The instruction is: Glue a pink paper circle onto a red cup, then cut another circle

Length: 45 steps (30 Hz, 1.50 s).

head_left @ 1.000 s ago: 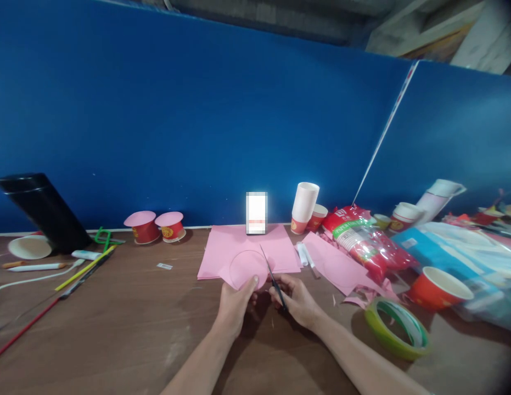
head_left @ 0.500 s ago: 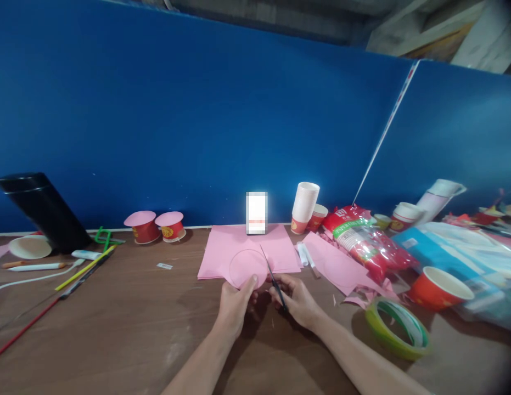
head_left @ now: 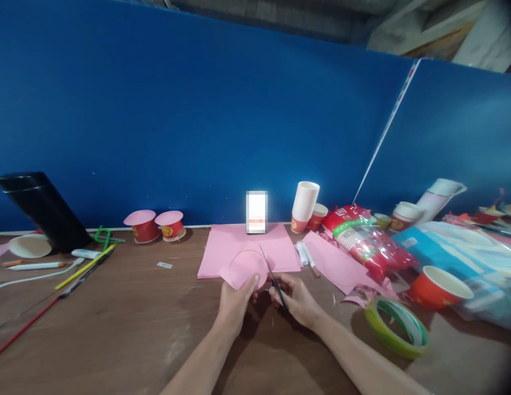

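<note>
My left hand (head_left: 234, 304) pinches the near edge of a round pink paper disc (head_left: 247, 268), held just above the wooden table (head_left: 115, 329). Black scissors (head_left: 271, 277) are gripped in my right hand (head_left: 296, 299), their blades pointing up and away along the disc's right edge. A stack of pink paper sheets (head_left: 247, 244) lies flat right behind the disc.
Two upturned red cups (head_left: 156, 226) capped in pink stand at the back left. A stack of paper cups (head_left: 304, 206), a red packet (head_left: 362, 241), an orange cup (head_left: 438, 288) and a green tape roll (head_left: 397, 327) crowd the right. Sticks and pens (head_left: 74, 271) lie left.
</note>
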Each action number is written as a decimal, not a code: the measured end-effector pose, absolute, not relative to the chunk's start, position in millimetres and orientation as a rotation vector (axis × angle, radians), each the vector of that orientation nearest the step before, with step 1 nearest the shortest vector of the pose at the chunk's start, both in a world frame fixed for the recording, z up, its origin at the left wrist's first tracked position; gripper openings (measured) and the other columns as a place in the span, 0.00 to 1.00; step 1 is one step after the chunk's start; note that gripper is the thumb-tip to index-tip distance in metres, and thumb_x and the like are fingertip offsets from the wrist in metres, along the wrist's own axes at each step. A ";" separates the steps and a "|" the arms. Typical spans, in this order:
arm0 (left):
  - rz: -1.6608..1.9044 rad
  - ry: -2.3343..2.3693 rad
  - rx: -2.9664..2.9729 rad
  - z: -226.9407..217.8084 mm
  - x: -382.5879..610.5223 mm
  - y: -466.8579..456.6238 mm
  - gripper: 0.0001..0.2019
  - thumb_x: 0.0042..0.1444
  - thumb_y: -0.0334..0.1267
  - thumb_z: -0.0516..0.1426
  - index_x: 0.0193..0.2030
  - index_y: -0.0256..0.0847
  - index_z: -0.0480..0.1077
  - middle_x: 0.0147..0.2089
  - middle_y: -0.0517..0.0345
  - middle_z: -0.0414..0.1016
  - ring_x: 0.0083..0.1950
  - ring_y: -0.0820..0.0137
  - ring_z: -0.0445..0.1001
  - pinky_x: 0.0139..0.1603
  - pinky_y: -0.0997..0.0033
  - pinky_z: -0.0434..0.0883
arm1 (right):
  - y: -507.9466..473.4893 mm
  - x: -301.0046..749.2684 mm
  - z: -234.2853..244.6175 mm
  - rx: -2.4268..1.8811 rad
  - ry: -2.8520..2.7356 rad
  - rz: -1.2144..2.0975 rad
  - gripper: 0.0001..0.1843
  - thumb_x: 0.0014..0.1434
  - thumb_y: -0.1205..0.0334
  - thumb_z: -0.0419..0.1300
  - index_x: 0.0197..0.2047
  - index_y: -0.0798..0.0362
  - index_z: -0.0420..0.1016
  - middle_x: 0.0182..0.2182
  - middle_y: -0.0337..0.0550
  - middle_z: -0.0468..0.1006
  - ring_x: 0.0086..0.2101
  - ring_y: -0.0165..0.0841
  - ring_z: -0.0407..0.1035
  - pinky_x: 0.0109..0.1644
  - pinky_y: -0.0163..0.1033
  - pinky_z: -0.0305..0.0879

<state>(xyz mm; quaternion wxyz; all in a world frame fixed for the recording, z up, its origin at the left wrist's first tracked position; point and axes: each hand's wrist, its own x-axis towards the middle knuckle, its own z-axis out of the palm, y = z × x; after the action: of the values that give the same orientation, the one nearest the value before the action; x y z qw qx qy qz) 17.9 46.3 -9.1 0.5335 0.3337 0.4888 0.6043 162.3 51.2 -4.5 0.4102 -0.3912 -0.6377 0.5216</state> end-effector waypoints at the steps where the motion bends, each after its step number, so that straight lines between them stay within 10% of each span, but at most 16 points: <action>1: 1.440 1.172 0.788 -8.5 18.0 46.1 0.15 0.37 0.42 0.63 0.27 0.30 0.69 0.16 0.61 0.66 0.16 0.77 0.62 0.16 0.78 0.61 | 51.3 162.4 -4.4 -0.980 -1.607 1.312 0.17 0.50 0.56 0.58 0.41 0.57 0.69 0.20 0.34 0.64 0.21 0.24 0.57 0.24 0.29 0.55; 45: 1.490 1.180 0.844 -9.5 16.8 46.4 0.15 0.39 0.44 0.61 0.25 0.31 0.70 0.15 0.60 0.66 0.16 0.76 0.62 0.16 0.76 0.62 | 53.1 164.1 -9.6 -1.016 -1.644 1.283 0.17 0.52 0.57 0.57 0.43 0.57 0.68 0.19 0.33 0.64 0.20 0.24 0.58 0.23 0.30 0.54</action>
<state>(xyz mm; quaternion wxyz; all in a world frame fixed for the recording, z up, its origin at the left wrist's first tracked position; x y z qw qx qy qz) 16.8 46.4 -9.5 0.5065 0.3501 0.4892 0.6177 164.1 53.1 -9.6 0.3995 -0.4017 -0.6496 0.5070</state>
